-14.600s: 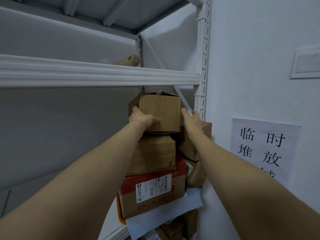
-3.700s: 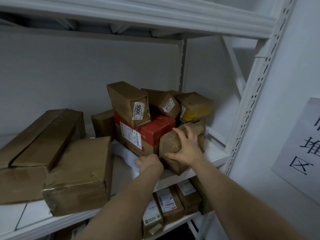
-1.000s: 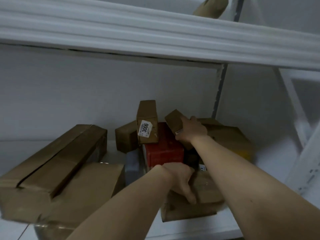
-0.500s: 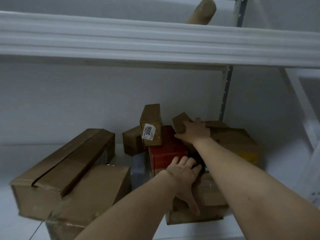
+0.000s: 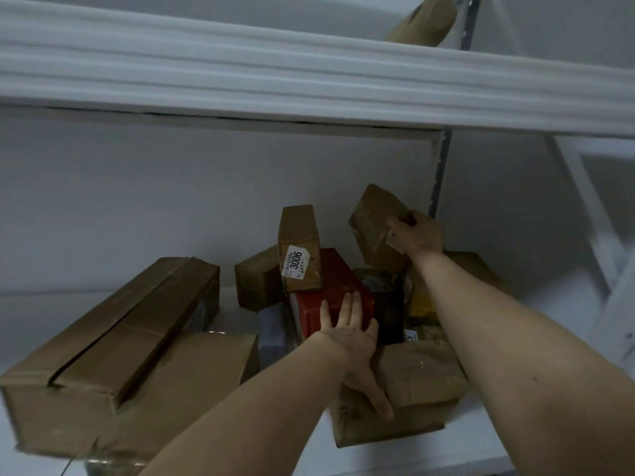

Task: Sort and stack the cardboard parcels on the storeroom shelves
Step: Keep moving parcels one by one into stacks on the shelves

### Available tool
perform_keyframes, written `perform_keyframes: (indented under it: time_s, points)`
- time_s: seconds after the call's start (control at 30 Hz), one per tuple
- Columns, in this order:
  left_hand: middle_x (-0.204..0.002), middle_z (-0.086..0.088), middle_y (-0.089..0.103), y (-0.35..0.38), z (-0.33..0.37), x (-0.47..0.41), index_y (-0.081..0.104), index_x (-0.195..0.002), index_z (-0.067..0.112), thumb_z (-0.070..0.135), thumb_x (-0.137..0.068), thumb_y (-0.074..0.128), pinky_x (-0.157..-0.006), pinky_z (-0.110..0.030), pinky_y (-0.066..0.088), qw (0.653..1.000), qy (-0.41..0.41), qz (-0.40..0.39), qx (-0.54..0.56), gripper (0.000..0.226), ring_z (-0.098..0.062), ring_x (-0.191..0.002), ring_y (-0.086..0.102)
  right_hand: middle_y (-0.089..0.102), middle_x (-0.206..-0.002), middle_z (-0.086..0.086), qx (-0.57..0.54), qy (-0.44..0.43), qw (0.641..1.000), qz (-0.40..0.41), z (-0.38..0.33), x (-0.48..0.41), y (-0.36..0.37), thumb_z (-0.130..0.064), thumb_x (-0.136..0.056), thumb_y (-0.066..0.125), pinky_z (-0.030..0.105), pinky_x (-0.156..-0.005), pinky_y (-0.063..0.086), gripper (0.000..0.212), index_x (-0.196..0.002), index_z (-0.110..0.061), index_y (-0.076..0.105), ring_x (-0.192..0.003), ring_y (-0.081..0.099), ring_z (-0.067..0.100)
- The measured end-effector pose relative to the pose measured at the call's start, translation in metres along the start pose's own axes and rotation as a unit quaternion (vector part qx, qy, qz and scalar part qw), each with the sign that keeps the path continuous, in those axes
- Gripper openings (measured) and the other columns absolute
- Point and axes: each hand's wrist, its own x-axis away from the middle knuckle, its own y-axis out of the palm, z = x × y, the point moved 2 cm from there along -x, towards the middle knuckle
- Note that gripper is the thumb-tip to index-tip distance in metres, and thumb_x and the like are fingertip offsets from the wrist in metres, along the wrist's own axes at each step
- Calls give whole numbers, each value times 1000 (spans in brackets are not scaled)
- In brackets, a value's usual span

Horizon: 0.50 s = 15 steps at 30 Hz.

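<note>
Both hands in the parcel pile on the white metal shelf (image 5: 395,458).
My left hand (image 5: 350,333) lies flat, fingers straight on the smooth red box (image 5: 338,283), thumb down across a crumpled, tape-wrapped brown parcel (image 5: 419,383). Further back, my right hand (image 5: 415,235) grips a small blocky cardboard carton (image 5: 372,221), tilted above the pile, beside the upright parcel labelled 3006 (image 5: 299,242).

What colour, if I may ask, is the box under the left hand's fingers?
Red; the rectangular cardboard box shows best in head view.
</note>
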Motion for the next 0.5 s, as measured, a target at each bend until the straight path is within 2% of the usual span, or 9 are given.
perform_keyframes:
  time_s: [0.1, 0.23, 0.33, 0.43, 0.5]
  points:
    - [-149, -19, -37, 0, 0, -1, -14, -151, 18, 75, -63, 66, -106, -67, -17, 1000, 4, -1, -5, 132, -36, -134, -39, 36, -151, 10, -11, 11, 999, -33, 8, 2, 7, -44, -89, 58, 36, -109, 35, 72, -149, -12, 32, -136, 35, 29]
    - [-148, -19, -37, 1, -1, 0, -12, -151, 18, 75, -64, 66, -106, -66, -17, 1000, 8, -2, -9, 130, -36, -133, -40, 29, -154, 11, 34, 0, 997, -66, 11, 6, 21, -43, -88, 60, 32, -110, 30, 75, -150, -13, 30, -136, 35, 29]
    - [-148, -19, -38, 0, -1, 0, -10, -152, 19, 74, -65, 66, -106, -66, -17, 1000, 10, -5, -12, 128, -35, -133, -40, 28, -154, 11, 58, 0, 996, -70, 9, 7, 24, -45, -88, 58, 35, -109, 33, 74, -150, -15, 30, -134, 37, 31]
    - [-149, -19, -37, 0, -1, 0, -9, -152, 19, 75, -65, 65, -107, -66, -16, 1000, 10, -7, -20, 127, -36, -134, -40, 38, -146, 13, 155, -10, 987, -48, 8, 11, 23, -49, -88, 54, 40, -106, 36, 68, -148, -22, 35, -131, 37, 35]
    - [-148, -20, -37, 0, -1, 0, -7, -153, 19, 74, -65, 65, -107, -67, -16, 1000, 9, -6, -21, 126, -36, -133, -40, 42, -142, 13, 220, -17, 973, -60, 10, 16, 24, -48, -90, 52, 38, -103, 32, 61, -144, -23, 40, -129, 35, 35]
